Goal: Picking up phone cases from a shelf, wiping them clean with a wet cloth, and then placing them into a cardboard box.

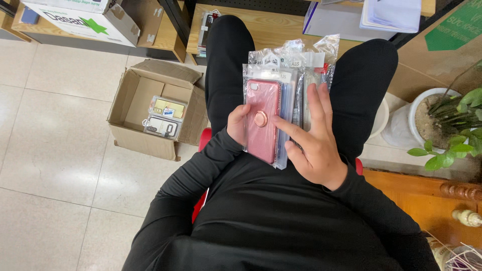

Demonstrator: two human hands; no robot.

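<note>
I've got the stack of bagged phone cases [288,100] on my lap, ctr frame. Left hand [237,123] clamped on its 9 o'clock edge; right hand [314,143] spread flat on top, fingers apart. Pink case [262,118] frontmost. I'd keep the left pinch firm and fan w/ the right thumb. Open box [150,108] at 9 o'clock.

The pink phone case [263,120] looks like glossy plastic with a metal ring, sealed in a clear, shiny plastic bag [290,60]. The box [136,103] is matt brown cardboard. The floor [55,150] is smooth, glossy tile; the sleeves [201,170] are matt black cloth.
</note>
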